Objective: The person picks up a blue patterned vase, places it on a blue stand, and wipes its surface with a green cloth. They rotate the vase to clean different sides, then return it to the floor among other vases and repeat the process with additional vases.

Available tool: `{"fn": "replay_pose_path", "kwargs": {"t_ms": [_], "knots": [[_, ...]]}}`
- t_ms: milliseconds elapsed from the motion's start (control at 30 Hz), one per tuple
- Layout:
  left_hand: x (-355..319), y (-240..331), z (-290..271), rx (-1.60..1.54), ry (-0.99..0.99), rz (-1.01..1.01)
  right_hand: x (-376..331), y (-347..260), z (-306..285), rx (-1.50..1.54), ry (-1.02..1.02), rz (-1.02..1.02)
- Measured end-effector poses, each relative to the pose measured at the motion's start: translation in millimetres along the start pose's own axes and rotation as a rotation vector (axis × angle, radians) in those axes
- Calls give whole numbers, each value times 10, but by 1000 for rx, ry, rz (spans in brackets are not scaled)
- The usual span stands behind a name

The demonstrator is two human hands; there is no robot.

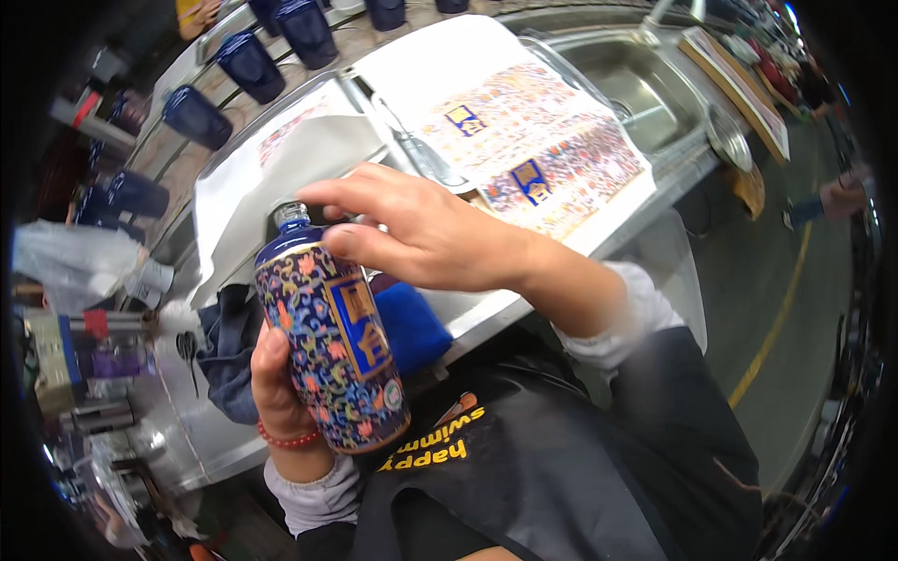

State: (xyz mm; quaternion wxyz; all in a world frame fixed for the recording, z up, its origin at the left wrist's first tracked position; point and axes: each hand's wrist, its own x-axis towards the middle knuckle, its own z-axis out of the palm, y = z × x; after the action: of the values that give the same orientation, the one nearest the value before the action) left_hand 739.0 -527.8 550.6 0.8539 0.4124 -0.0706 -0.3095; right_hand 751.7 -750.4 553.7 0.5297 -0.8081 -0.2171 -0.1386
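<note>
The left hand (273, 379) grips the bottle (327, 341) in front of the apron (552, 439), the right hand (430, 229), fingers parted, beside its neck (292, 217) — perhaps touching — so a slackened left hold could drop it.

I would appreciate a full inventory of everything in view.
Floral bottle: one, mainly blue, left of centre
Plain bottles: at least eight, dark blue, upper left
Printed sheets: count unclear, white and multicoloured, upper centre
Sink basin: one, silver, upper right
Metal dish: one, silver, right of the basin
Dark cloth: one, navy, left of floral bottle
Bundle: one, bright blue, right of floral bottle
Plastic bag: one, clear, far left
Clutter: count unclear, mixed, left edge
Other person: at least one, yellow clothing, top left
Apron: one, black, yellow lettering, lower centre
Bracelet: one, red, left wrist
Left hand: one, bare, holding floral bottle
Right hand: one, bare, near bottle's neck
</note>
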Motion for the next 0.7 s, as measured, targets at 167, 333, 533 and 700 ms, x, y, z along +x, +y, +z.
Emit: {"fn": "replay_pose_path", "kwargs": {"t_ms": [167,333,533,700], "knots": [[287,-58,400,174,-102,-102,34,-37,-594,-9,17,84],[764,-310,765,352,-323,-102,-173,-96,-1302,55,-32,211],[1172,-684,1261,482,-568,-20,-694,-167,-1880,-311,273,101],[1299,-895,1540,543,-644,-2,-1114,-141,-2129,-175,274,206]]}}
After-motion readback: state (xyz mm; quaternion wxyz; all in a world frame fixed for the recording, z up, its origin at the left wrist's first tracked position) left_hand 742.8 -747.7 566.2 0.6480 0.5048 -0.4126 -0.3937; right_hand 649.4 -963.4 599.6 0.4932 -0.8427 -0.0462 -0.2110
